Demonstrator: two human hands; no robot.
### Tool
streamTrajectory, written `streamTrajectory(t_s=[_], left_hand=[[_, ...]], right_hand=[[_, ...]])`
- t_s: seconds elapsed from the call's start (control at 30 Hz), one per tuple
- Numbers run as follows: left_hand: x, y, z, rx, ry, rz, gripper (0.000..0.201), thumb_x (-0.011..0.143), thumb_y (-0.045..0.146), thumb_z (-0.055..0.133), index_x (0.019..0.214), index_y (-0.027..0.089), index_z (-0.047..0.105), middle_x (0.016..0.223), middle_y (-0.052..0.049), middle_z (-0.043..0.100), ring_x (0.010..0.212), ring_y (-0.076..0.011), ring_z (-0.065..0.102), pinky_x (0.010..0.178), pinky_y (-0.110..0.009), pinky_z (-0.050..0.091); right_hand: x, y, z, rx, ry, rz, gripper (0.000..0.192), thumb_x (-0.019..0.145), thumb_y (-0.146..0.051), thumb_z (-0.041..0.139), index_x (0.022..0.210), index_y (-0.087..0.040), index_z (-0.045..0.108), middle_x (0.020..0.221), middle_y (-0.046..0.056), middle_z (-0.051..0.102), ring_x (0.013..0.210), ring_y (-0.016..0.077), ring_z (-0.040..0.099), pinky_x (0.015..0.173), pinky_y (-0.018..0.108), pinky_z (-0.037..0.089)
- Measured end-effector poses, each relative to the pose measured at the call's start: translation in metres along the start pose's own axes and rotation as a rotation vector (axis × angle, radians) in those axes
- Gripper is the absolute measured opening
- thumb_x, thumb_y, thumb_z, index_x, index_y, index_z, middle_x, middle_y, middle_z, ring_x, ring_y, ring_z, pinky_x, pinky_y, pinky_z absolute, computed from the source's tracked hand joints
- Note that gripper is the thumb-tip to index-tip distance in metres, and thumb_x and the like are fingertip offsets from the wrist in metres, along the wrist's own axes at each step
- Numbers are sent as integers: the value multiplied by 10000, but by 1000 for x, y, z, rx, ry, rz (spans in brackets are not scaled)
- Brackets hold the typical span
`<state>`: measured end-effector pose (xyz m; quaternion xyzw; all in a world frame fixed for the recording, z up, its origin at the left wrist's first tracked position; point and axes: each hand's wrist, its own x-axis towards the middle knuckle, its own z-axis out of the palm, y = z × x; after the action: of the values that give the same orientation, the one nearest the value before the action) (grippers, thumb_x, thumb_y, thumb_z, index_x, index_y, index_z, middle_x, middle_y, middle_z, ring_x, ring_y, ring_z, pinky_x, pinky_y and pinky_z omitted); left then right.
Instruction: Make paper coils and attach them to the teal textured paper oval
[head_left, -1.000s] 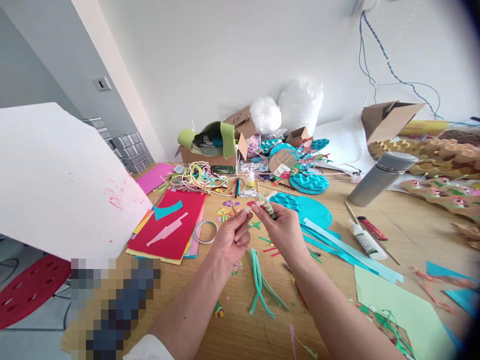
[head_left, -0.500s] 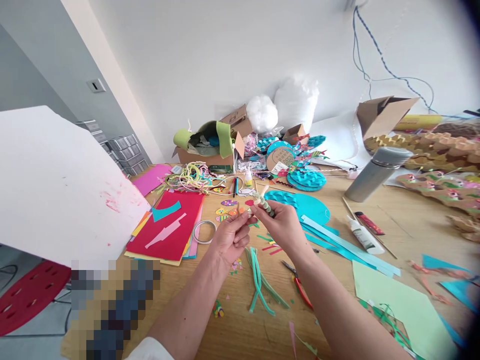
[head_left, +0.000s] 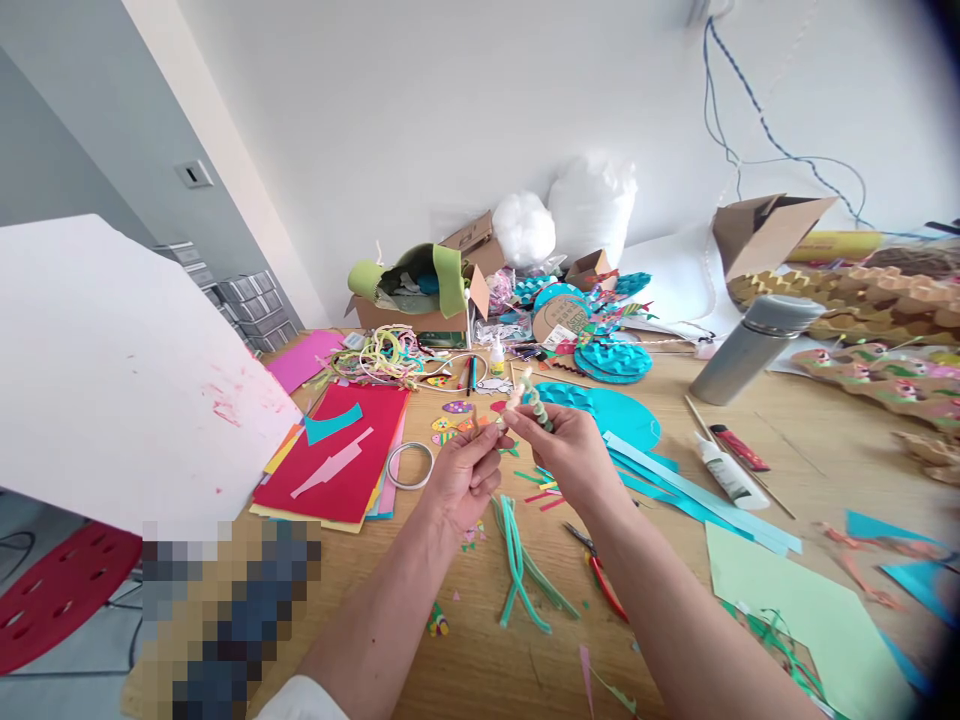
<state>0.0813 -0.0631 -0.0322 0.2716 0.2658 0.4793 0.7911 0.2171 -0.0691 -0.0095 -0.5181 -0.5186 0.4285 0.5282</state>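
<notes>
Green-and-white coiled pipe cleaner is being pinched in the right hand, while the left hand, just beside, is closing fingertips on its lower end; turns probably need keeping snug and even.

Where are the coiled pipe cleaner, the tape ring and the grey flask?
Coiled pipe cleaner (head_left: pixel 537 408), head view, on the green coil above the right hand.
Tape ring (head_left: pixel 393 471), head view, on its left rim.
Grey flask (head_left: pixel 739 360), head view, mid-body.

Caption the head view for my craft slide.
Both hands, left and right, hold a coiled pipe cleaner over a cluttered table.
</notes>
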Motion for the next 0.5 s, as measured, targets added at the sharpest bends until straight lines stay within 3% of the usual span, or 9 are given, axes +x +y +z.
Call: streamTrajectory(t_s=[0.5], left_hand=[[1,-6,-2,-24,-4,-43,204,683,230,809,752,105,664,665,3,670,333,32,231,316,-127,152]], right_hand=[[3,4,-1,188,8,46,406,677,-546,752,703,-158,635,448,-89,299,410,60,208,393,237,144]])
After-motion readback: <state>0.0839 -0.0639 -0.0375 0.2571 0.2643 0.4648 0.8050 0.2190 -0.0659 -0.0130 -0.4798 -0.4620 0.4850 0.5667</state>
